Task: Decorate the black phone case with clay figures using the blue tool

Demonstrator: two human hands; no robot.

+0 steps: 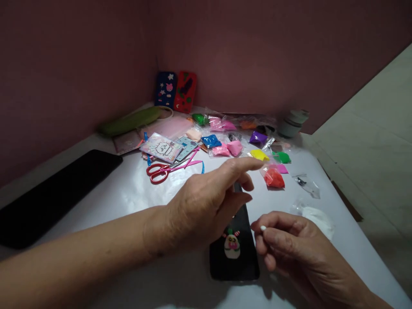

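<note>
My right hand (289, 244) pinches a small white bit of clay (263, 228) between thumb and forefinger, just right of a black phone case (238, 268). On the lower part of that case sits a cream-coloured clay figure (232, 246) with a green top, striped pieces at its sides and a pink patch. Above the case hovers my left hand (206, 197), its forefinger stretched out and thumb apart, with nothing visible in it. This hand hides most of the case's upper part. Beyond it lies a packet of red clay (274, 178).
Several colourful clay packets, among them a blue one (211, 140), spread across the back. Red-handled scissors (159, 172) lie beside sticker cards (162, 147). A black slab (61, 193) lies left, a white clay packet (318, 219) right. Two decorated cases, one red (186, 92), lean on the wall.
</note>
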